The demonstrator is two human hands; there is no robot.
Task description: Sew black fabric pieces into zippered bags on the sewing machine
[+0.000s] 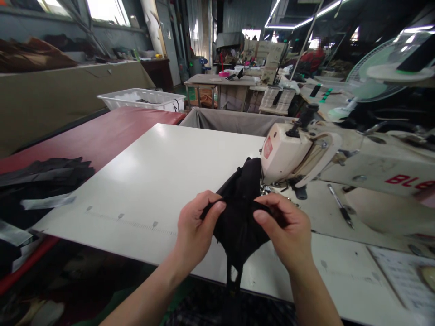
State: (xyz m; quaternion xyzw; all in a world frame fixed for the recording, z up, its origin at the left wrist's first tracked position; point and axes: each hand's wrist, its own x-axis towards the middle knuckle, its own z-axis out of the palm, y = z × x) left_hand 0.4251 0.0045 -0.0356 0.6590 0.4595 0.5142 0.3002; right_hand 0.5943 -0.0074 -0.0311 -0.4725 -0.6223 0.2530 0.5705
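Both hands hold a piece of black cloth (239, 213) above the near edge of the white table (163, 181). The left hand (195, 228) pinches its left edge between thumb and fingers; the right hand (288, 231) grips the right side, fingers curled into the folds. The cloth's far end reaches the sewing machine (292, 151) (cream-coloured). More black cloth (41, 179) lies well apart at left.
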